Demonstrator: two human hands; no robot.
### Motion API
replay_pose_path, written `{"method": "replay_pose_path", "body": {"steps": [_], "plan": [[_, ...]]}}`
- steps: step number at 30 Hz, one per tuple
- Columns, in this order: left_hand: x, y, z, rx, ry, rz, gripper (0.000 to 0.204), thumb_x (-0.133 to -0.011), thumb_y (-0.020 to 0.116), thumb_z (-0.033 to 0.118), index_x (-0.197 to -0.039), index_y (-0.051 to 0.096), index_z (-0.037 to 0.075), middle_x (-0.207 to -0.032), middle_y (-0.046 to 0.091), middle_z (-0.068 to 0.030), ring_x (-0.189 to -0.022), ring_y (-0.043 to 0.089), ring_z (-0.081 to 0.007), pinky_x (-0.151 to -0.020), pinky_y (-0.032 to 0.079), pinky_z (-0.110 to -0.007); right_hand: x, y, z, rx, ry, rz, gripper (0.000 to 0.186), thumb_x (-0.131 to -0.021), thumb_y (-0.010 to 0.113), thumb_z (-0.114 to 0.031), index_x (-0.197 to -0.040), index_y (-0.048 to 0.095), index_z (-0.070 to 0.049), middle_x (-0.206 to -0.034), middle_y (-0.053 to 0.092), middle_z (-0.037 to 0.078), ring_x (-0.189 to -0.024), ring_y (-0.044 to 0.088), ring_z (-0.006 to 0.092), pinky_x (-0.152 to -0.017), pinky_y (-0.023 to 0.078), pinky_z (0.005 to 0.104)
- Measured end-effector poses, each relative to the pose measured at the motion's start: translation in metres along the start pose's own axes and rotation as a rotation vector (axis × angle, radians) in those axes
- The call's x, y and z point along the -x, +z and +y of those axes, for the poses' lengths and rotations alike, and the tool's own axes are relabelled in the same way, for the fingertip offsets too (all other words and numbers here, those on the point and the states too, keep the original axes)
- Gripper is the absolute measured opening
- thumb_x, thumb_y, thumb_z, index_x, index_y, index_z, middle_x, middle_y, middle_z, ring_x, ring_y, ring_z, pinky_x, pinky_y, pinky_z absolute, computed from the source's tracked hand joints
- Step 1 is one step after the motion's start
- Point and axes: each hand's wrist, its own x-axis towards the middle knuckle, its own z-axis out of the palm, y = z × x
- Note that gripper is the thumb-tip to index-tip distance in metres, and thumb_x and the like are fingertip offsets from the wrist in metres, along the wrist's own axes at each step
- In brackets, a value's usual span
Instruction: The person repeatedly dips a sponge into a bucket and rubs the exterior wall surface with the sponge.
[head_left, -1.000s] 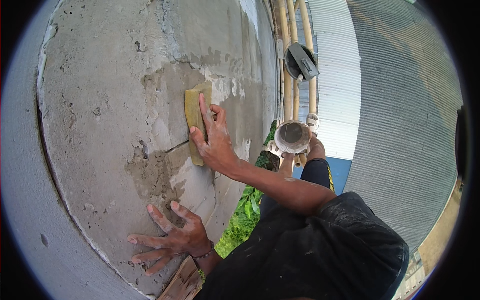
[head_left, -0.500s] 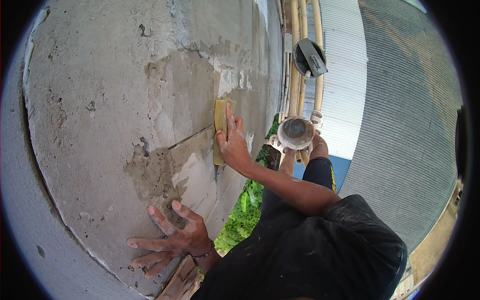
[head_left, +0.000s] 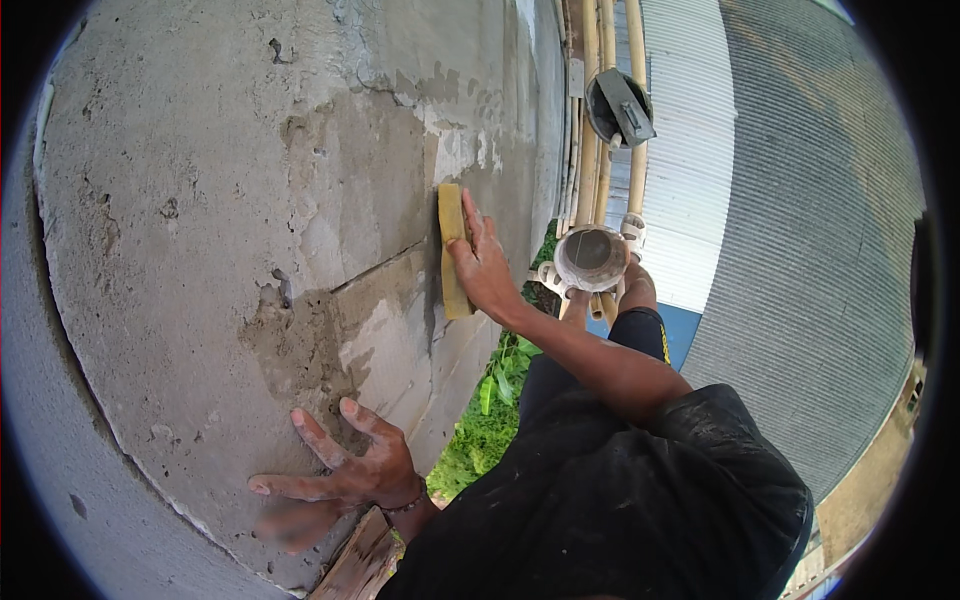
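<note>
One yellow block-shaped pad, clamped in the right hand, has shifted rightward, clearing the dark crack in the grey concrete wall; left hand splayed.

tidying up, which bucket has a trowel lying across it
The dark bucket, higher in the picture: the trowel lies on top. The pale bucket below has none.
</note>
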Motion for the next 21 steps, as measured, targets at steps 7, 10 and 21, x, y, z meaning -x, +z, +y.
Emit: {"method": "replay_pose_path", "body": {"steps": [7,10,21], "plan": [[0.001,0.000,-0.003,0.003,0.011,0.027,0.048,-0.092,0.054,0.053,-0.131,0.058,0.025,-0.152,0.025,-0.0300,-0.143,0.002,-0.0520,-0.104,-0.010,-0.071,0.080,0.022,0.022,0.083,-0.052,-0.180,0.077,-0.086,0.051,-0.013,-0.154,0.014,-0.009,-0.114,0.039,0.020,-0.100,0.050,0.0346,-0.091,0.043,0.0397],[0.000,0.002,-0.002,0.007,0.006,0.036,0.048,-0.092,0.053,0.053,-0.131,0.059,0.025,-0.153,0.025,-0.0269,-0.144,0.003,-0.0507,-0.104,-0.009,-0.071,0.085,0.014,0.017,0.051,-0.057,-0.236,0.074,-0.088,0.049,-0.012,-0.154,0.015,-0.009,-0.114,0.038,0.019,-0.102,0.048,0.0327,-0.092,0.042,0.0386],[0.002,0.000,-0.002,0.009,-0.002,0.007,0.047,-0.092,0.054,0.053,-0.130,0.059,0.026,-0.150,0.027,-0.0318,-0.143,0.000,-0.0523,-0.104,-0.012,-0.071,0.059,0.026,-0.010,0.035,-0.095,-0.131,0.076,-0.089,0.052,-0.016,-0.153,0.012,-0.003,-0.122,0.036,0.024,-0.109,0.045,0.0389,-0.097,0.040,0.0424]]}}
